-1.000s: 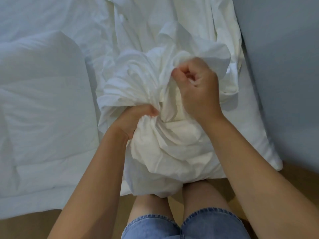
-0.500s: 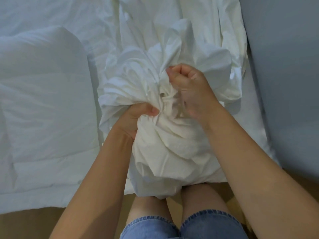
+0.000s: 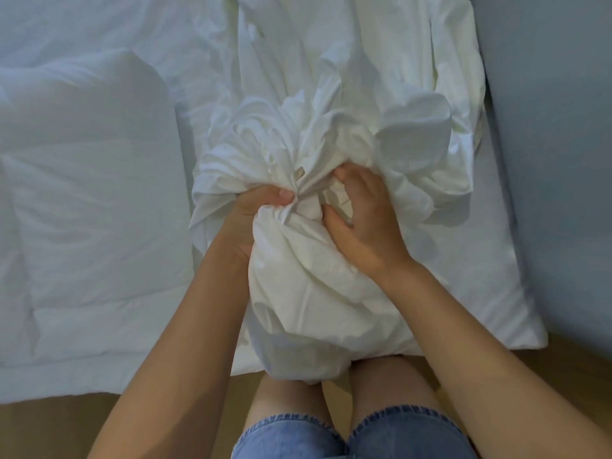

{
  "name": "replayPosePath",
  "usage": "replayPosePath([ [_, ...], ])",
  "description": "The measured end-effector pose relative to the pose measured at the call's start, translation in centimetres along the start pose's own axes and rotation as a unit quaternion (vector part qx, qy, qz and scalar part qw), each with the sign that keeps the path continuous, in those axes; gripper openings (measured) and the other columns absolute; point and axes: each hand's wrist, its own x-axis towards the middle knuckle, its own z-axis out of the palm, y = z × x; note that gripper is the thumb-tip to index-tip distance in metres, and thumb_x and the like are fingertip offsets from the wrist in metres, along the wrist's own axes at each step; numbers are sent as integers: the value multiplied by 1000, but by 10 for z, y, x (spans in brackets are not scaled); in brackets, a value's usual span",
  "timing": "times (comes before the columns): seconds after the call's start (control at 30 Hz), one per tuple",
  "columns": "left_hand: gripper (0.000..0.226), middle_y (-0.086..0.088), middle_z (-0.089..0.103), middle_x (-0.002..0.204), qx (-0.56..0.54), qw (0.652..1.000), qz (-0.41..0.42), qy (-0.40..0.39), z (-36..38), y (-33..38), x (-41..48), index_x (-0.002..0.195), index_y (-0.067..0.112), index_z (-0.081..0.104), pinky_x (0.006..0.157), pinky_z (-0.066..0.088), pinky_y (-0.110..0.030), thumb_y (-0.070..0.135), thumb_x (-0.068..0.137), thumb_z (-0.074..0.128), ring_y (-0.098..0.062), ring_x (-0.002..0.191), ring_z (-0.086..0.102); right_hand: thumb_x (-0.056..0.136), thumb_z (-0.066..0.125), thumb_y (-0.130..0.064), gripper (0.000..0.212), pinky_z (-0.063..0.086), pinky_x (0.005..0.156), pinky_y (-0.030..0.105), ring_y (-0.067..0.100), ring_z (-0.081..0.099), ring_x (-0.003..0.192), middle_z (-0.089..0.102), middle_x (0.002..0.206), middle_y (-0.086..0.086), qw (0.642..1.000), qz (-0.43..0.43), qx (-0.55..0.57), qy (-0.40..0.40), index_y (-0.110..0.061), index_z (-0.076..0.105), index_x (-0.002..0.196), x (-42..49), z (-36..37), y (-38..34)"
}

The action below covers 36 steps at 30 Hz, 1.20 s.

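Dim, cool bluish indoor light, soft and even, no glare, faint shadows in the white bedding [image 3: 99, 200] folds, warmer cast near centre, slight overall softness, mild wide-angle bowing at left and right edges

The pillowcase [image 3: 314, 286] is thin white cloth, matt and heavily creased. The duvet [image 3: 92, 200] is puffy, quilted white cloth, softly matt. The shorts [image 3: 397, 432] are coarse blue denim. The floor [image 3: 66, 429] looks like smooth brown wood.

The bunched cover [image 3: 314, 276] fills the middle, puffy duvet [image 3: 82, 200] crowds left, grey panel [image 3: 556, 160] right; flat sheet [image 3: 231, 44] beyond lies open.
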Motion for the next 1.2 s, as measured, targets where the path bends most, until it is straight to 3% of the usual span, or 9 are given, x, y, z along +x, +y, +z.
replayPosePath([
  [0.13, 70, 9, 51, 34, -30, 999, 1, -18, 1, 0, -6, 29, 15, 57, 39, 41, -10, -3, 93, 39, 0, 32, 51, 83, 60, -15, 37, 36, 98, 37, 37, 53, 111, 58, 119, 20, 1000, 6, -14, 10, 4, 61, 115, 5, 3, 2],
  [0.37, 59, 12, 53, 35, -26, 999, 28, -25, 3, 3, -1, 37, 15, 59, 46, 42, -12, 2, 92, 46, 3, 36, 52, 85, 59, -2, 12, 48, 77, 47, 33, 63, 81, 69, 83, 15, 996, -48, -23, 75, 2, 70, 84, 16, 0, -3],
  [0.47, 12, 14, 67, 57, -35, 998, 48, -17, 1, -4, 1, 73, 21, 67, 55, 49, -16, 19, 82, 59, 1, 56, 64, 91, 51, -7, 12, 48, 83, 36, 19, 61, 90, 67, 95, 5, 981, 1, 182, 63, -7, 60, 82, 6, -9, -18],
  [0.53, 13, 14, 68, 60, -50, 997, 50, -36, 1, -8, 0, 79, 20, 65, 58, 50, -19, 17, 85, 53, 2, 58, 65, 92, 47, -13, 16, 44, 88, 19, 3, 60, 99, 64, 106, -12, 939, 61, 335, -45, -19, 51, 77, -3, -13, -31],
  [0.63, 14, 2, 69, 63, -207, 950, 14, -233, 10, -9, -8, 71, 13, 73, 65, 53, -21, 23, 70, 63, -10, 62, 67, 86, 47, -14, 18, 42, 97, 25, 5, 58, 108, 62, 116, -10, 878, 124, 444, -127, -18, 48, 69, -8, -16, -33],
  [0.77, 31, 2, 72, 73, -256, 908, 7, -333, 9, -16, -12, 78, 16, 77, 72, 55, -23, 38, 57, 82, -11, 72, 69, 82, 50, -16, 16, 36, 94, 12, -4, 52, 108, 56, 117, -13, 900, 126, 388, -151, -15, 47, 67, -12, -23, -31],
  [0.9, 16, -4, 71, 65, -203, 937, -52, -279, 20, -8, -12, 69, 11, 77, 58, 54, -21, 24, 59, 75, -13, 61, 69, 89, 54, -9, 27, 28, 85, -2, -15, 47, 97, 47, 113, -12, 895, 187, 379, -142, -16, 46, 64, -12, -24, -20],
  [1.07, 11, -5, 62, 56, -214, 938, -126, -240, 30, -2, -10, 64, 8, 68, 54, 51, -18, 16, 66, 62, -14, 52, 62, 92, 55, -12, 23, 37, 85, 13, 0, 52, 92, 50, 95, -12, 936, 145, 252, -198, -17, 45, 72, -15, -31, -20],
  [1.2, 38, -3, 61, 51, -215, 961, -67, -164, 27, -8, -10, 51, 11, 70, 49, 49, -17, 9, 83, 49, -14, 47, 62, 85, 61, -28, 12, 47, 77, 16, 1, 59, 85, 60, 93, -15, 965, 144, 217, -15, -23, 55, 94, -19, -43, -19],
])
